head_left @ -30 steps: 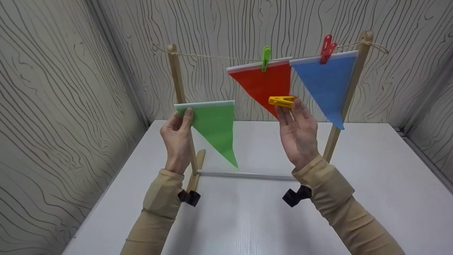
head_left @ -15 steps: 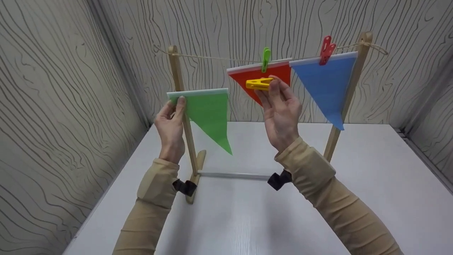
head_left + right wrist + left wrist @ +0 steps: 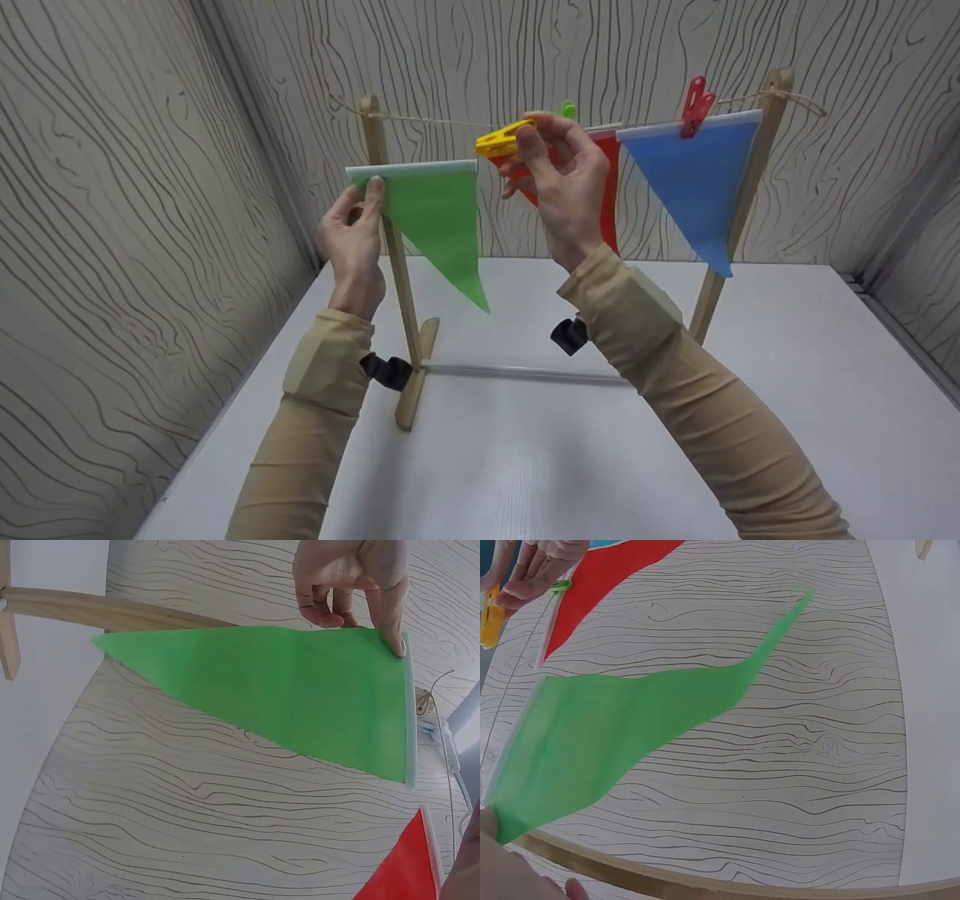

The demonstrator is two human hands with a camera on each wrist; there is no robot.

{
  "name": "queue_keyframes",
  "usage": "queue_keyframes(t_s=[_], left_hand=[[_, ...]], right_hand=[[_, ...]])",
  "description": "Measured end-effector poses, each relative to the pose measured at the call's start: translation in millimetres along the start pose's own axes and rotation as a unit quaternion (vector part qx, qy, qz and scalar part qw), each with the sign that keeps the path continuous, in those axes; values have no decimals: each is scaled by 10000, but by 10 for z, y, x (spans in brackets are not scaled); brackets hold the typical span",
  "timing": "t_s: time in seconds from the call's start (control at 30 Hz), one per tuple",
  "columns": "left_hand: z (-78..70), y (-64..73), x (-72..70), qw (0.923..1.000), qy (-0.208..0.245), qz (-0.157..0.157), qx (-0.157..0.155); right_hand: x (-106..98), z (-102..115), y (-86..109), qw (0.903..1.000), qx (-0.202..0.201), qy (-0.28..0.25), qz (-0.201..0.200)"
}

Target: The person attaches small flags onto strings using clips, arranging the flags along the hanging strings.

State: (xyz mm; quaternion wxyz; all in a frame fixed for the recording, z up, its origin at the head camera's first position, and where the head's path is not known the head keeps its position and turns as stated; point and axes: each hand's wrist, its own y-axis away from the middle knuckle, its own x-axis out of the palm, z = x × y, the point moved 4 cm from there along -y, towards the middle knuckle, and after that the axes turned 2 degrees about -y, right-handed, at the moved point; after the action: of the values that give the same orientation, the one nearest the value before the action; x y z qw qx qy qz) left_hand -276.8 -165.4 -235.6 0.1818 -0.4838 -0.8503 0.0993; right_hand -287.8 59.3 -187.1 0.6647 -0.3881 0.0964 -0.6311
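A green pennant (image 3: 439, 217) with a white top strip hangs from my left hand (image 3: 352, 240), whose thumb and fingers pinch its upper left corner. The flag is just below the string (image 3: 442, 121), in front of the left post. My right hand (image 3: 574, 180) pinches a yellow clothespin (image 3: 501, 139) near the green flag's upper right corner. Behind that hand, a red pennant (image 3: 611, 187) is partly hidden, with the top of its green clothespin (image 3: 568, 110) showing. To the right, a blue pennant (image 3: 694, 180) hangs on the string under a red clothespin (image 3: 697, 107).
Two wooden posts, the left post (image 3: 401, 289) and the right post (image 3: 705, 304), carry the string. A pale crossbar (image 3: 517, 372) joins them low down on the white table (image 3: 480, 465). Wood-patterned walls (image 3: 450, 45) stand behind and at the sides.
My left hand has raised the green pennant and shifted it slightly left. My right hand has carried the yellow clothespin up and left, now covering much of the red pennant.
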Motion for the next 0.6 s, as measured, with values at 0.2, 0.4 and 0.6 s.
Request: queue_keyframes(t_s=[0.2, 0.4, 0.6], left_hand=[[-59, -48, 37, 9999, -119, -30, -2], [-110, -113, 76, 9997, -256, 12, -59], [-138, -163, 76, 9993, -369, 42, -84]], right_hand=[[142, 23, -134, 9991, -74, 352, 219], [256, 60, -273, 9952, -190, 806, 514], [366, 64, -401, 9915, -201, 1139, 590]])
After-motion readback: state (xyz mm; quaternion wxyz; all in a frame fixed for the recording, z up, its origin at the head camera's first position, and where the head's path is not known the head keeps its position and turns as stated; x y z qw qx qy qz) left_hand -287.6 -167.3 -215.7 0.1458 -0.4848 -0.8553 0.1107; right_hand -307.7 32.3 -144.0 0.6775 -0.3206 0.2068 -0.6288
